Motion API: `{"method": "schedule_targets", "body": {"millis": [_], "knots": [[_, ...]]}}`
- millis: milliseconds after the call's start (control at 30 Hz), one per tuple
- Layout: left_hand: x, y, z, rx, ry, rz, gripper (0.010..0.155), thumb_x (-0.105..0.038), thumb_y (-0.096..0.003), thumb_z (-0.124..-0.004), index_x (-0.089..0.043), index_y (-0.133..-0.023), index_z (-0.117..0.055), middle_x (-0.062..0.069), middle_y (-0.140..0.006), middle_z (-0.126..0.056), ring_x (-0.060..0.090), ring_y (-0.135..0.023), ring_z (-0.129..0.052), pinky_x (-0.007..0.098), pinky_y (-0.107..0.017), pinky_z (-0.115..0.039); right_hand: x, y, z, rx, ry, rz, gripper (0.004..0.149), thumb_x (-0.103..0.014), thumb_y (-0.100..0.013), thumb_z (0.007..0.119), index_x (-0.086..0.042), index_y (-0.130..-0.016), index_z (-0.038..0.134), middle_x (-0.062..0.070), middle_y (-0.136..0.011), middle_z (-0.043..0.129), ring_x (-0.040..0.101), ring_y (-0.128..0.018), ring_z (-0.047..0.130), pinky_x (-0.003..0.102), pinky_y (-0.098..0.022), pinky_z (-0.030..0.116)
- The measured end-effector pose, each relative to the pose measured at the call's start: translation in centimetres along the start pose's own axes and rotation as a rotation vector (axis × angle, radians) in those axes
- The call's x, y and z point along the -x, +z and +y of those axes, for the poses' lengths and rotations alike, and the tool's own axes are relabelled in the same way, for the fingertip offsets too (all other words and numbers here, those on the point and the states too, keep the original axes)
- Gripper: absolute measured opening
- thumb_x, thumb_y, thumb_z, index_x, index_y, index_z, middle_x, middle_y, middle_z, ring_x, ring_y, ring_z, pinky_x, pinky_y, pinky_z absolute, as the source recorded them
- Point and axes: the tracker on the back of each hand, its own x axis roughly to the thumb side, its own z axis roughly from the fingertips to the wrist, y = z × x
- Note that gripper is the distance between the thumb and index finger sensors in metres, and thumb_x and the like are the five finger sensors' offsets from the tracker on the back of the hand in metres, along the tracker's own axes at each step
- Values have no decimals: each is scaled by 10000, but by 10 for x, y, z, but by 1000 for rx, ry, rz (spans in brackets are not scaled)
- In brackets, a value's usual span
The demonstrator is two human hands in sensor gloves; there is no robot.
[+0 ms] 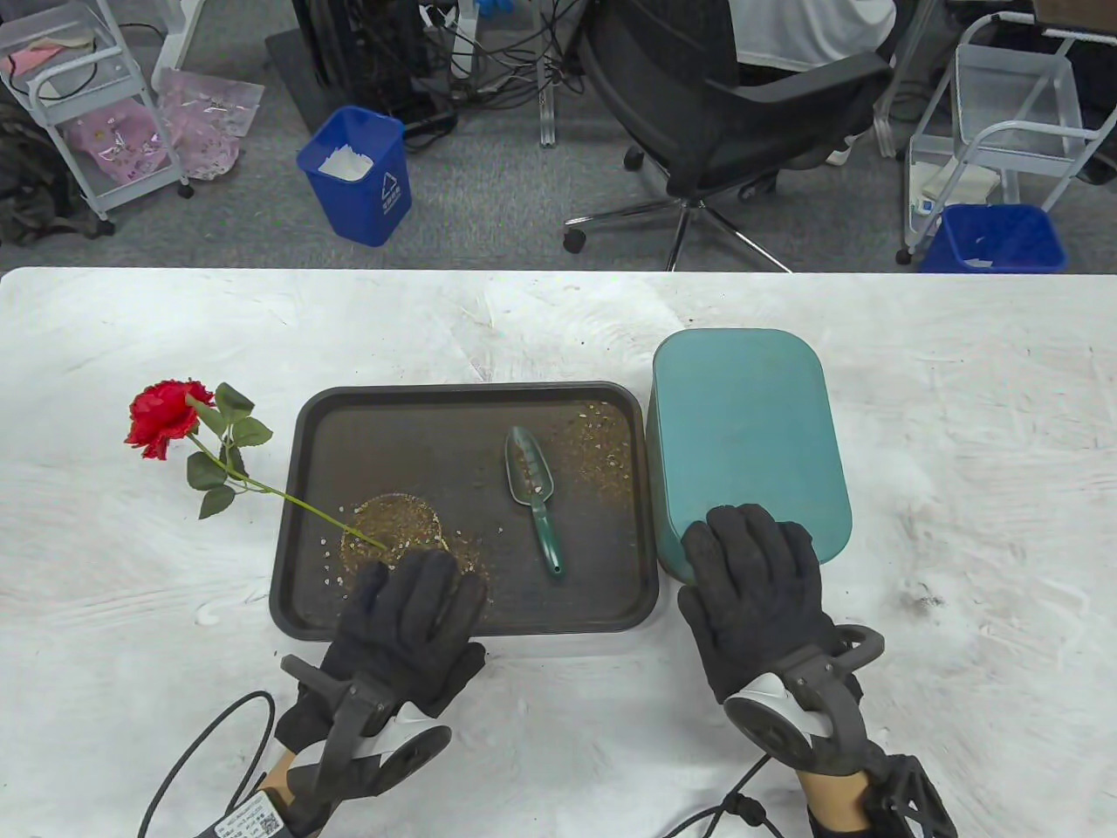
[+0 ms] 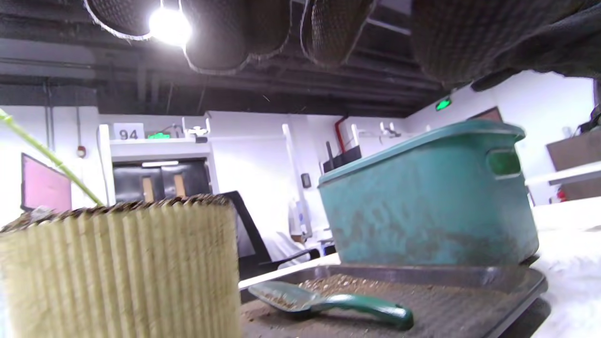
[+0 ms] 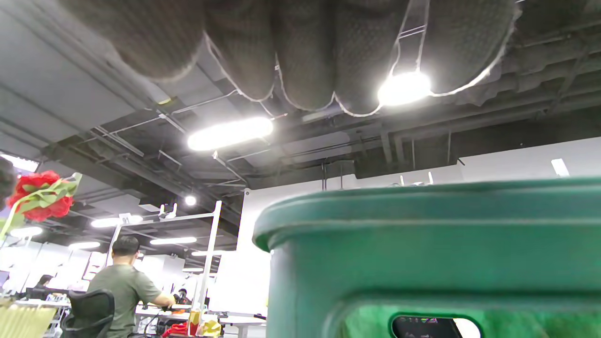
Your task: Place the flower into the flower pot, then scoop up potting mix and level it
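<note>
A red rose (image 1: 166, 417) leans left over the table, its stem (image 1: 301, 504) ending in the potting mix of the ribbed beige flower pot (image 1: 393, 528) on the dark tray (image 1: 454, 397). The left wrist view has the pot (image 2: 117, 267) close at the left with the stem (image 2: 47, 157) rising from it. My left hand (image 1: 419, 572) hovers at the pot's near side with relaxed fingers, holding nothing. A green trowel (image 1: 532, 489) lies in the tray, some mix in its blade. My right hand (image 1: 750, 532) rests flat on the near edge of the teal bin (image 1: 746, 436).
Loose potting mix (image 1: 598, 454) is scattered in the tray's far right corner and around the pot. The teal bin (image 2: 432, 197) stands right against the tray's right side. Beyond the table's far edge are an office chair (image 1: 724, 113) and blue waste bins (image 1: 358, 175).
</note>
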Motion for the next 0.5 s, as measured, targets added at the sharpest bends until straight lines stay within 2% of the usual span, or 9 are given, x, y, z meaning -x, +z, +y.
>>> {"method": "schedule_targets", "body": {"millis": [133, 500], "knots": [[2, 0, -2, 14, 5, 13, 840, -673, -382, -719, -316, -1094, -451, 80, -1161, -312, 407, -1126, -457, 666, -779, -437, 0, 1, 2, -12, 5, -8, 576, -434, -435, 708, -213, -966, 678, 128, -1077, 694, 451, -965, 718, 748, -636, 618], [3, -1, -5, 51, -22, 29, 827, -668, -376, -724, -307, -1083, -489, 106, -1154, -344, 421, -1118, -468, 674, -775, -434, -3, 1, 8, -47, -5, -13, 566, -430, -436, 709, -213, -957, 692, 129, -1069, 709, 452, -955, 732, 747, -634, 623]]}}
